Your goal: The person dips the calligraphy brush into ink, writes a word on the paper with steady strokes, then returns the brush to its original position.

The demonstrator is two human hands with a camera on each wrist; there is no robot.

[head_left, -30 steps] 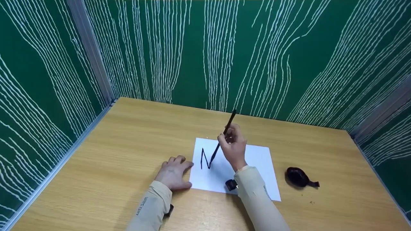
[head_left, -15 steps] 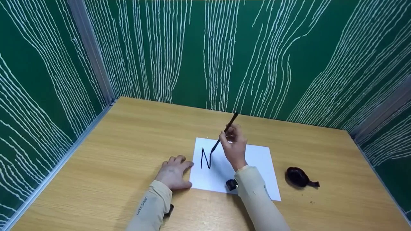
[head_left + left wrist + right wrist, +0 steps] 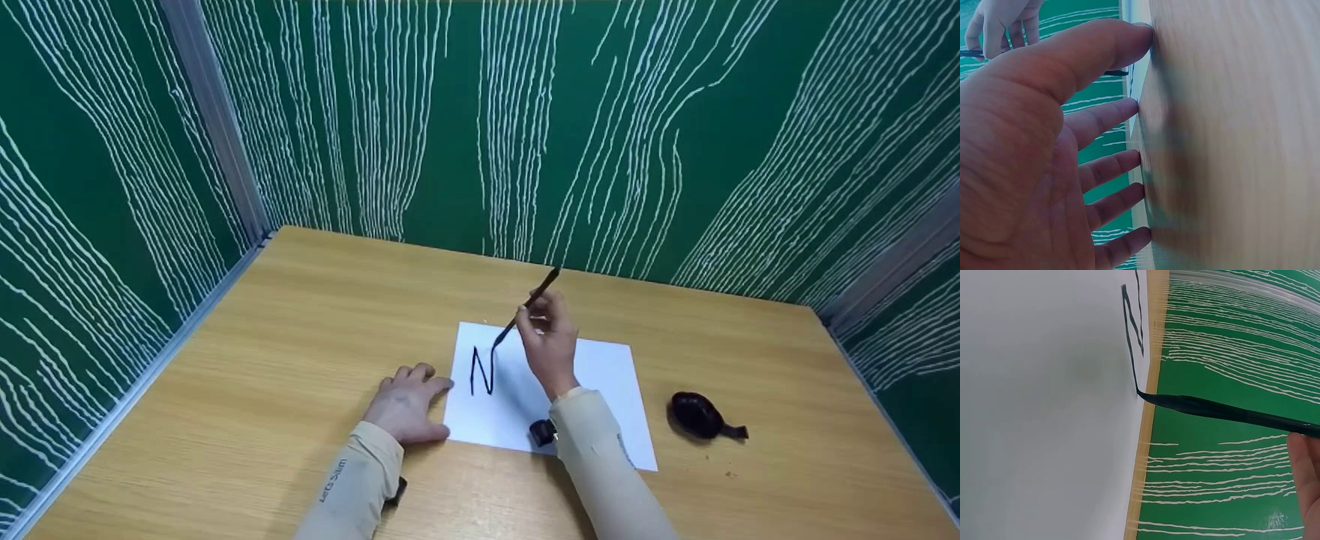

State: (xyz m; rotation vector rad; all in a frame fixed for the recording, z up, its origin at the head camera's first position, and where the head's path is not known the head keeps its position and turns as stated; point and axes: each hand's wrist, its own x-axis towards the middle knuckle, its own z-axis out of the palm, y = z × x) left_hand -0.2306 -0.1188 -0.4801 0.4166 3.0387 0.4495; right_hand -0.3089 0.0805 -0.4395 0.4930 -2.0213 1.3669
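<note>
The right hand (image 3: 551, 349) holds the brush (image 3: 1213, 408) in a pinched grip; its tip touches the paper (image 3: 514, 416) between the left and right edges of the table (image 3: 300, 315). The left hand (image 3: 405, 405), spread apart, rests at the paper's left edge.

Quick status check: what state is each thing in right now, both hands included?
Left hand: spread, thumb and index finger at the left edge of the paper.
Right hand: gripping the brush.
Brush: tilted, tip touching the paper.
Paper: flat on the table, partly hidden by the right hand.
Black strokes: N-shaped, near the paper's left edge.
Black dish: on the table, apart from the paper; contents unclear.
</note>
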